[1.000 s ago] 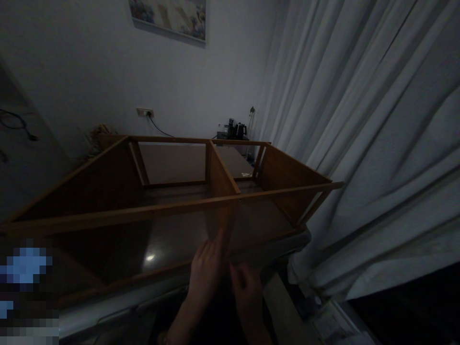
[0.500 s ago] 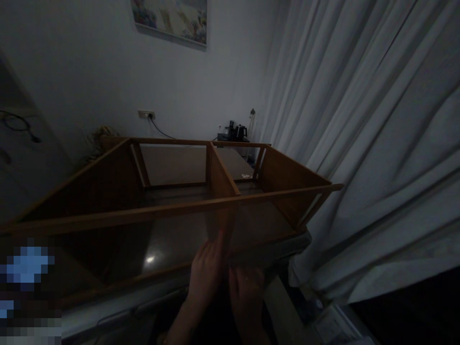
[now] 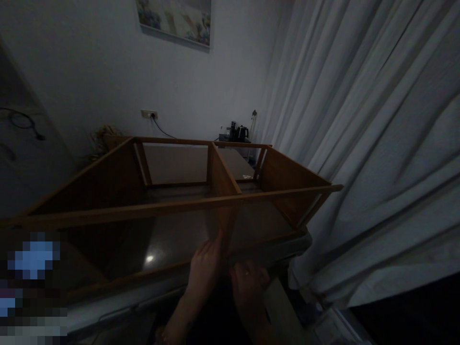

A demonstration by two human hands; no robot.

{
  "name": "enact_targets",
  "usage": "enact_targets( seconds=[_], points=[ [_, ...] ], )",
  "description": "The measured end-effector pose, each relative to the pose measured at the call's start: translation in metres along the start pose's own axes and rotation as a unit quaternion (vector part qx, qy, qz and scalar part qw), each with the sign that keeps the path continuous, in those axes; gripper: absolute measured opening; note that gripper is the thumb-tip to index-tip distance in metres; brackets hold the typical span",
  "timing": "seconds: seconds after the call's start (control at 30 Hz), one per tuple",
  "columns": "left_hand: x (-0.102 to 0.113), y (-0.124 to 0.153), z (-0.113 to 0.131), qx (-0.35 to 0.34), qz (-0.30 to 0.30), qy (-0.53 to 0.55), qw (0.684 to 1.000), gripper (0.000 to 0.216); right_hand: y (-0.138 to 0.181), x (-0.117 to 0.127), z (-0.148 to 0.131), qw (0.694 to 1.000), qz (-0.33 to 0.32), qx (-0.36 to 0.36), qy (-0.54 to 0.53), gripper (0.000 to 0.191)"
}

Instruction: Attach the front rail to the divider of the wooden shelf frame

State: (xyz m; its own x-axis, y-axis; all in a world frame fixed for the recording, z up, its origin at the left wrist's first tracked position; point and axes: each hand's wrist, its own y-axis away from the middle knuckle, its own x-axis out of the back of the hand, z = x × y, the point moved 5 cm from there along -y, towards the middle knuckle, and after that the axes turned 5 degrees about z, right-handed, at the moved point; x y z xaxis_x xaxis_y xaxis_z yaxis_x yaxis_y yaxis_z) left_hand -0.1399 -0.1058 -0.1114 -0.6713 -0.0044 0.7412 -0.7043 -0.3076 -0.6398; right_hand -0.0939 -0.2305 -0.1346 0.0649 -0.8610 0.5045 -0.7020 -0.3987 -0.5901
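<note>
A brown wooden frame (image 3: 172,206) with a middle divider (image 3: 227,211) and side panels lies across the view, with a shiny grey panel at its base. My left hand (image 3: 204,266) is at the frame's lower front rail, beside the divider's foot. Its thumb points up along the divider, and the other fingers bend over the rail. Lower and to the right is my right hand (image 3: 249,282), its fingers curled in near the underside of the front edge. Darkness hides whatever those fingers hold.
White curtains (image 3: 345,143) hang along the right. A black kettle (image 3: 242,132) stands on a small dark stand behind the frame. A plugged cord runs from the wall socket (image 3: 149,114). A picture (image 3: 176,21) hangs above. Pixelated blocks cover the lower left.
My right hand has shifted slightly, its fingers turning a little to the right. My left hand stays at the rail by the divider. The view has moved slightly.
</note>
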Motion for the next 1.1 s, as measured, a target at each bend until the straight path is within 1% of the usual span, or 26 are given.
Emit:
enact_targets(
  seconds=[0.13,0.23,0.37,0.47,0.53,0.6,0.67,0.77,0.87,0.97,1.1],
  points=[
    [0.003,-0.003,0.001,0.007,-0.005,0.002,1.0,0.035,-0.003,0.003,-0.002,1.0,-0.017,0.012,0.012,0.017],
    [0.007,-0.004,0.003,0.004,0.001,0.013,1.0,0.034,-0.003,0.006,-0.003,1.0,0.001,0.021,0.022,0.013],
    [0.009,-0.005,0.004,0.008,0.007,0.019,1.0,0.032,-0.002,0.009,0.0,0.998,0.028,0.032,0.054,0.012],
    [0.011,-0.006,0.004,0.018,0.01,0.026,0.999,0.031,-0.001,0.01,0.002,0.998,0.049,0.025,0.03,0.01],
    [0.012,-0.007,0.004,0.021,0.008,0.035,0.999,0.032,0.001,0.009,0.003,0.998,0.054,0.029,0.022,0.007],
    [0.014,-0.008,0.004,0.032,0.003,0.039,0.999,0.034,0.002,0.006,0.002,0.997,0.048,0.039,0.037,0.007],
    [0.016,-0.009,0.003,0.051,-0.014,0.044,0.998,0.034,0.003,0.004,0.002,0.996,0.038,0.047,0.059,0.008],
    [0.017,-0.011,-0.001,0.079,-0.059,0.061,0.993,0.029,0.002,0.003,0.0,0.997,0.024,0.047,0.061,0.01],
    [0.018,-0.018,-0.003,0.081,-0.094,0.076,0.989,0.026,-0.001,0.005,-0.003,0.997,0.011,0.042,0.057,0.008],
    [0.02,-0.028,-0.007,0.073,-0.109,0.092,0.987,0.036,-0.004,0.007,-0.008,0.997,-0.001,0.045,0.064,0.008],
    [0.02,-0.039,-0.011,0.054,-0.135,0.152,0.978,0.045,-0.005,0.008,-0.015,0.993,-0.015,0.074,0.092,0.008]
  ],
)
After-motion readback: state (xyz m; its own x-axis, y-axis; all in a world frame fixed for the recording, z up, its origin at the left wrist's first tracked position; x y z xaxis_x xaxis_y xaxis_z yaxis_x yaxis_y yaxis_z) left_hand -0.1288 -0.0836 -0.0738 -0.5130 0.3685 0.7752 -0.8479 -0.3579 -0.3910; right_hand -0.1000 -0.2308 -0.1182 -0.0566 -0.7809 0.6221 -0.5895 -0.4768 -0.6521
